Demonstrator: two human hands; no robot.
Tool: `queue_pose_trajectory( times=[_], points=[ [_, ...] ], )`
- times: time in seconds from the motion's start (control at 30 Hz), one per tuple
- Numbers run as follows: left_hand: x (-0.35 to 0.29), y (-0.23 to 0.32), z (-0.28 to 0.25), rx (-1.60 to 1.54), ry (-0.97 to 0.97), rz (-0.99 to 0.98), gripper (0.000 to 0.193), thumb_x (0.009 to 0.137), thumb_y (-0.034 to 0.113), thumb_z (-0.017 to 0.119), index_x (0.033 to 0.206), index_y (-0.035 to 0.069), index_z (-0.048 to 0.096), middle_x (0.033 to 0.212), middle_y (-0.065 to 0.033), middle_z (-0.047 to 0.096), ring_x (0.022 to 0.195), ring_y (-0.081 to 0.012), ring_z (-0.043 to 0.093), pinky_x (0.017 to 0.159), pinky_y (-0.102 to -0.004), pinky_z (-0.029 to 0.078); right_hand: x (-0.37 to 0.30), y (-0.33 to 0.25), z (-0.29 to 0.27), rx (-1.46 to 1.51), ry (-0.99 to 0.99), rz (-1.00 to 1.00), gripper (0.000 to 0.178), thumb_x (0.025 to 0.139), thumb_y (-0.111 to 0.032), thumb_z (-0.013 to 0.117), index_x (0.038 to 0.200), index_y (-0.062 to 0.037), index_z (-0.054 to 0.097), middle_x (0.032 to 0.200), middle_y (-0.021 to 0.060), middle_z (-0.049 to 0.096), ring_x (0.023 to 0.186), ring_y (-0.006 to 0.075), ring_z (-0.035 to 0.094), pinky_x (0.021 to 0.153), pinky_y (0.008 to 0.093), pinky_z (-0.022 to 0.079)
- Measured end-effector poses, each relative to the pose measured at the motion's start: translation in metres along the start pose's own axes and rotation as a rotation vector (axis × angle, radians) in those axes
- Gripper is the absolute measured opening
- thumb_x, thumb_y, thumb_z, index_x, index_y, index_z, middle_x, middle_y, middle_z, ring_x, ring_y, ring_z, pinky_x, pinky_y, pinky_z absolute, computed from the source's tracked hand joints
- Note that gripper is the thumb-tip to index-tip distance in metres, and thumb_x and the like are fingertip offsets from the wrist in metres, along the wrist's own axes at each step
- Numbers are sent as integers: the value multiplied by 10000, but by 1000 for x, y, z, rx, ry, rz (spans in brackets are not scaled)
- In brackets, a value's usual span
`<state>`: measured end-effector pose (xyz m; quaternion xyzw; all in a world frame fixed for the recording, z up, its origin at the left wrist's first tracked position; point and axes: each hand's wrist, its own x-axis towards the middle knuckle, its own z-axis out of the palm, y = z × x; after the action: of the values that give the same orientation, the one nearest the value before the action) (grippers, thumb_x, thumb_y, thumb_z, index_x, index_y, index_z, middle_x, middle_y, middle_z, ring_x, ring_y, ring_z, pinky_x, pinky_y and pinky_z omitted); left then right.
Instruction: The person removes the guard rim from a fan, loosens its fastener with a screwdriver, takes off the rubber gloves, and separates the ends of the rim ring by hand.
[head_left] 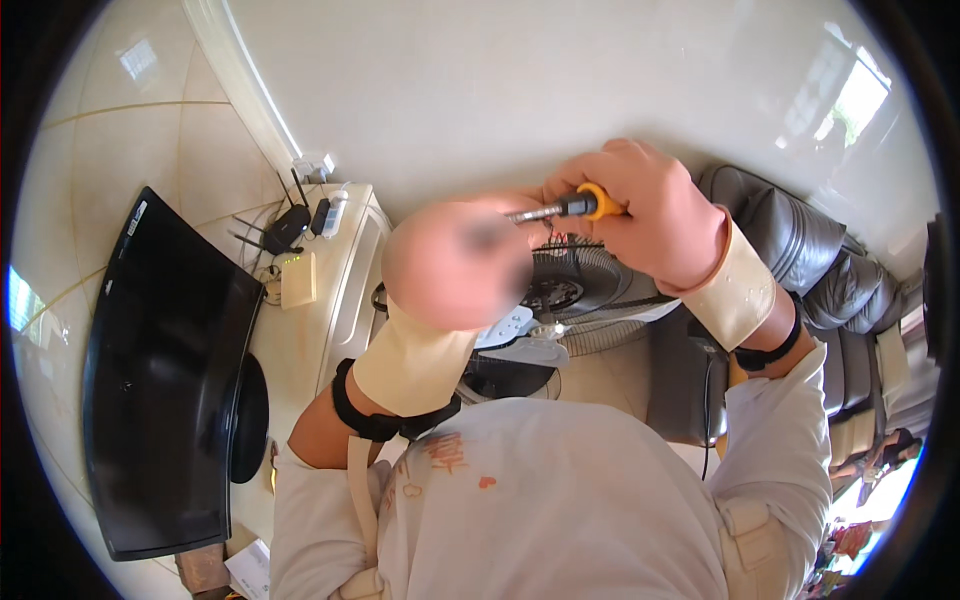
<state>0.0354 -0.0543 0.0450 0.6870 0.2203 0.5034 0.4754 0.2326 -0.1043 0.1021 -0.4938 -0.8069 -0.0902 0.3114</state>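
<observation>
Both hands are raised over the fan (pixel 575 290), right hand (pixel 650 215) wrapped round the orange-handled screwdriver (pixel 575 205), left hand (pixel 455 265) blurred, grip unclear; a slipping tip could jab those fingers.

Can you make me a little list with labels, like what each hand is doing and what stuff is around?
Right hand: right hand gripping an orange-and-black-handled screwdriver, metal shaft pointing left
Left hand: left hand blurred, at the shaft's tip; its grip cannot be told
Below the hands: round black wire-grille electric fan
Left side: large black flat television on a cream cabinet, with a black router
Right side: dark grey leather sofa
</observation>
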Motion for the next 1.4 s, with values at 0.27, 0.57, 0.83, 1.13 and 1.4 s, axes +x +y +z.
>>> queue_pose_trajectory(
  times=[0.27,0.57,0.83,1.13,1.4],
  points=[
    [0,-18,4,-69,-27,14,127,849,-13,736,970,17,756,806,-43,725,684,-82,595,639,-251,504,-7,2,4,4,-76,49,292,716,-75,846,979,-101,723,809,93,644,793,321,603,696,410,493],
    [-20,1,7,6,-151,55,105,811,-71,739,879,9,726,865,-82,742,709,-142,642,657,-286,519,-31,-8,-6,95,-132,9,258,664,-5,801,882,-89,692,784,68,658,728,329,586,667,403,464],
    [-46,0,7,71,-352,88,179,737,-45,798,879,6,700,939,-126,736,755,-278,679,652,-336,545,-62,-14,-1,127,-264,-154,283,629,-18,740,896,-95,689,724,74,593,684,301,589,583,419,465],
    [-83,-14,-14,-39,-478,-103,160,770,-9,805,895,-29,707,984,-141,741,762,-261,683,673,-308,536,-96,-51,30,302,-321,121,242,655,-13,751,876,-98,701,698,82,604,686,329,590,604,440,465],
    [-125,-9,-66,-12,-478,-215,107,821,-77,716,925,-53,713,1075,-178,728,786,-217,678,681,-300,526,-105,-104,84,531,-245,228,281,663,3,804,909,-103,718,799,79,661,727,338,605,660,426,478]
  ],
)
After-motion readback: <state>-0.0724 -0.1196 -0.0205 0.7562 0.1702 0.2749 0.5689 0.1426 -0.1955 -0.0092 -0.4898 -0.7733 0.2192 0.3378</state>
